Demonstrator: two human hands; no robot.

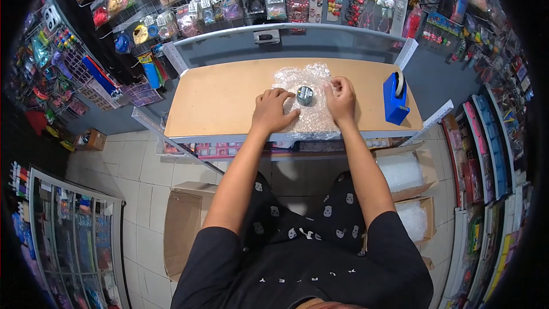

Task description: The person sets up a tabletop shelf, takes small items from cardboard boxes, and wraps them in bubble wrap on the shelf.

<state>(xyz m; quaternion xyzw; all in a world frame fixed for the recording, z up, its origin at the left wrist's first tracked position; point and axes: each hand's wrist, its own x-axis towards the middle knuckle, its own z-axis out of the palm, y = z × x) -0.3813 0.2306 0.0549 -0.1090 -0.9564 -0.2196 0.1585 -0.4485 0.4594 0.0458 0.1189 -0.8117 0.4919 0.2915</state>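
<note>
A sheet of bubble wrap (314, 121) lies spread on the wooden table (217, 94). Near its middle stands a small dark round container (305, 95). My left hand (274, 111) rests on the left part of the wrap, fingers apart, its fingertips close to the container. On the other side, my right hand (341, 98) is at the wrap's right edge, with its fingers curled and thumb and fingertips together at the plastic.
A blue tape dispenser (396, 98) stands at the table's right end. Open cardboard boxes are on the floor, one at the left (184, 223) and others holding bubble wrap (400, 171) at the right. Packaged goods hang on the wall grid behind.
</note>
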